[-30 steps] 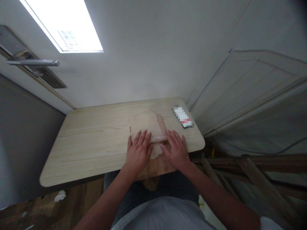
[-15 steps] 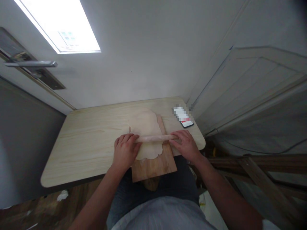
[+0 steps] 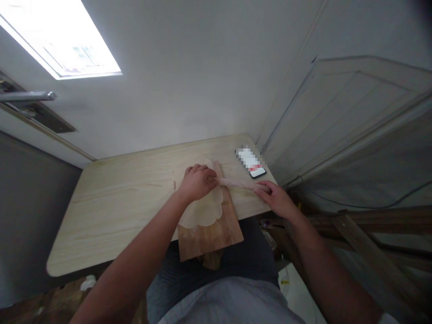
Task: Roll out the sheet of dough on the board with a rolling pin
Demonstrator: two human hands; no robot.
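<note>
A wooden rolling pin (image 3: 238, 183) is held between my two hands, slanting down a little to the right. My left hand (image 3: 199, 181) is closed round its left end, above a broad thin sheet of dough (image 3: 205, 209). Round the pin's right end my right hand (image 3: 274, 196) is closed, beyond the dough's right edge. The dough lies flat on a wooden board (image 3: 212, 240) and covers most of it; its near edge is wavy. My left hand and forearm hide part of the dough.
The pale wood table (image 3: 118, 202) carries the board, whose near end juts past the table's front edge. A phone (image 3: 258, 172) lies at the back right. Behind the table stands a white door (image 3: 168, 90) with a metal handle (image 3: 29, 96).
The rolling pin has shifted right and away from the dough's middle, now tilted. My left hand has moved up and right over the dough; my right hand has moved right. The view has swung slightly.
</note>
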